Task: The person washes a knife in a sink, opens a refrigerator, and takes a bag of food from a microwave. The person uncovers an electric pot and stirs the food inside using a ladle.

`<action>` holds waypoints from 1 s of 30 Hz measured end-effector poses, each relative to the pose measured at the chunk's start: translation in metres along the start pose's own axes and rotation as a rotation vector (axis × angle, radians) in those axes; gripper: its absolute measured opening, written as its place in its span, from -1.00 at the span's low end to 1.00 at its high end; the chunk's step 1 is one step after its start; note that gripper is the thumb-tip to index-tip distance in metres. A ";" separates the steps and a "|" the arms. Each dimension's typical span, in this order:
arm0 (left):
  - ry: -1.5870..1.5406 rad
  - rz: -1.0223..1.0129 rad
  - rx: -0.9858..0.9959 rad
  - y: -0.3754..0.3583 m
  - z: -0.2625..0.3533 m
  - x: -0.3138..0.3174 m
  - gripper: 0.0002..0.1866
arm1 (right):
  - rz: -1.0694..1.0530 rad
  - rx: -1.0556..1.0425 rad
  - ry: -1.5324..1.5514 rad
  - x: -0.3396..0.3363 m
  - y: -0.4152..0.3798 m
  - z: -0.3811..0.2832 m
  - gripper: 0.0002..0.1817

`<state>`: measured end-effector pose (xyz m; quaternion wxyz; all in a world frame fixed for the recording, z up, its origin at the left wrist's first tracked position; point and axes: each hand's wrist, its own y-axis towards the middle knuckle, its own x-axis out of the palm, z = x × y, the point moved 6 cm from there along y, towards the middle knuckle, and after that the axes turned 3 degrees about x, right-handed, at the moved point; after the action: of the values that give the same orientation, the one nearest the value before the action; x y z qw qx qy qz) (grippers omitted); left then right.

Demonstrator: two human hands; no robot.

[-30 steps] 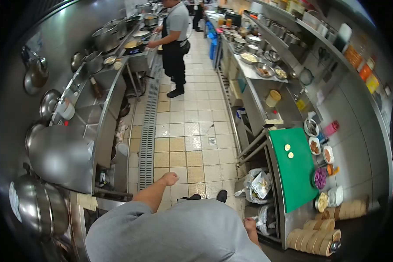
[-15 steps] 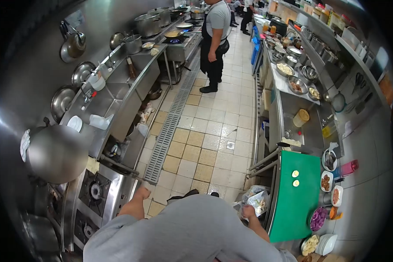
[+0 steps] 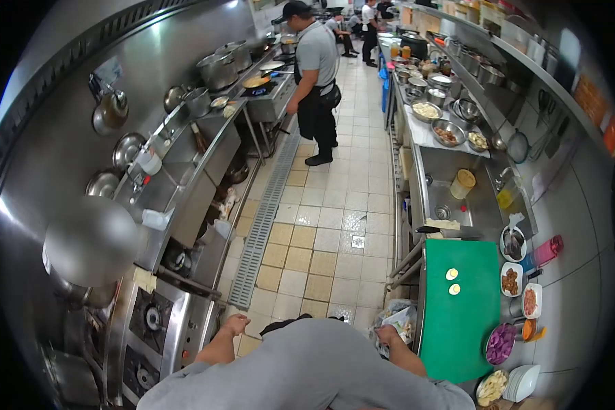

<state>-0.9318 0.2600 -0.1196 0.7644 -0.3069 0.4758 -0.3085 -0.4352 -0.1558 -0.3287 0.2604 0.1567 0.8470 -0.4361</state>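
Observation:
My left hand (image 3: 236,324) hangs low beside the stove's front edge, its fingers loosely curled and too small to read clearly. At the bag's edge is my right hand (image 3: 387,335), fingers bent, next to the plastic bag (image 3: 403,318) with scraps in it. Whether it grips anything is hidden. The green cutting board (image 3: 461,328) lies right of that hand, with two small pale round pieces (image 3: 452,274) on it.
At left are gas burners (image 3: 153,316) and a sink counter (image 3: 178,171). A co-worker (image 3: 313,75) stands by the far stove. Bowls, including purple pieces (image 3: 501,344), line the board's right side. A drain grate (image 3: 264,219) crosses the tiled floor.
The view has tilted up and shifted. My left hand appears slightly lower and farther right; my right hand stays beside the bag. The co-worker has turned toward the stove, with the head now visible.

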 end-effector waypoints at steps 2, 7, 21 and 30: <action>0.039 0.062 0.090 0.026 0.003 -0.001 -0.43 | 0.010 0.059 0.080 0.012 0.012 0.023 -0.64; 0.156 0.078 0.201 0.043 0.029 -0.011 -0.46 | -0.039 0.152 0.073 -0.019 -0.028 -0.018 -0.52; -0.100 0.225 0.055 -0.042 -0.094 0.005 -0.45 | -0.290 0.005 -0.327 0.025 0.055 -0.077 -0.52; -0.478 0.201 -0.310 -0.146 -0.242 0.093 -0.50 | -0.189 -0.034 -0.152 -0.026 0.045 -0.170 -0.69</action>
<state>-1.1462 0.0557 -0.1453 0.8254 -0.4352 0.3520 -0.0741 -0.4435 0.0081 -0.2604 0.2842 0.0382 0.8432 -0.4547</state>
